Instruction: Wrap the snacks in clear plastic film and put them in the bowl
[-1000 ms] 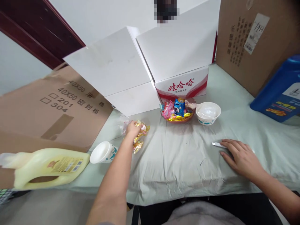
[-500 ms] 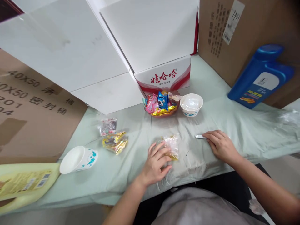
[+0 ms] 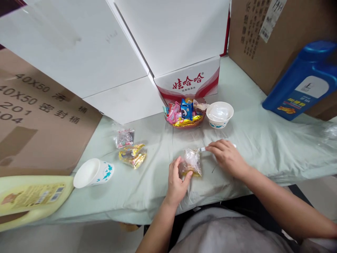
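A small clear snack packet with something yellow-brown inside lies on the pale green cloth near the front edge. My left hand pinches its left side between thumb and fingers. My right hand is closed on a small white-handled blade, its tip at the packet's upper right corner. Further left on the cloth lie a gold wrapper packet and a clear packet of red and white sweets.
A reddish bowl of wrapped sweets and a white bowl stand before a white printed carton. A white cup lies tipped beside a yellow jug. A blue jug leans on brown boxes.
My left hand brought a clear packet from the far left pile to the front middle and now pinches it. My right hand slid left with the blade up to the packet.
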Tool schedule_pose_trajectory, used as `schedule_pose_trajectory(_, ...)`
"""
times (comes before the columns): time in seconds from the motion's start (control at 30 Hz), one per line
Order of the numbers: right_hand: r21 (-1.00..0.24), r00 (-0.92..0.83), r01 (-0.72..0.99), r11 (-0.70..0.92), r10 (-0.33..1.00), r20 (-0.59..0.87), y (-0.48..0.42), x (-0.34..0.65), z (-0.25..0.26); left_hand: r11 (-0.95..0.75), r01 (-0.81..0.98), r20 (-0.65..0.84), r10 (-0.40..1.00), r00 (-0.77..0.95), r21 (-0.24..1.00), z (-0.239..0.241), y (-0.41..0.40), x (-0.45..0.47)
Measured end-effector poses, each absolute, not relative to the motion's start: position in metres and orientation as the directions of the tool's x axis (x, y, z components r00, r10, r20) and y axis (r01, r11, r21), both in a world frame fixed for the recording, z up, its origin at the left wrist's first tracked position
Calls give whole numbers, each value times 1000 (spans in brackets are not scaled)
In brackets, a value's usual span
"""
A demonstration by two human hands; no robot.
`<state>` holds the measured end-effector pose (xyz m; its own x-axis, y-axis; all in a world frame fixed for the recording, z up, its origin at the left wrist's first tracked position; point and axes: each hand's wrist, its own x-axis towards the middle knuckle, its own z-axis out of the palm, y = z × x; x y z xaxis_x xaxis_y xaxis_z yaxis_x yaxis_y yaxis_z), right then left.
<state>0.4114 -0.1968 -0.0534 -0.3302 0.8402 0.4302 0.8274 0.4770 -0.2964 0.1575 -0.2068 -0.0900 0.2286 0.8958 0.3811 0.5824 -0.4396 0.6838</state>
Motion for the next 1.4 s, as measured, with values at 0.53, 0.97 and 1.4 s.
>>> schedule_pose_trajectory(0.53,-465,-378,640,612,777,503,-219,379,-41,-781,334,490,601,632,527,-72,-209,155)
schedule_pose_trajectory(0.97,-485,-283,738,470,867,409,-220,436,-47,-589,787,515,740,433,184,-68,-187,100)
schedule_pose_trajectory(1.4,-469,-357,698,541,831,428,-242,429,-16,-812,445,236,549,802,377,-36,-220,160)
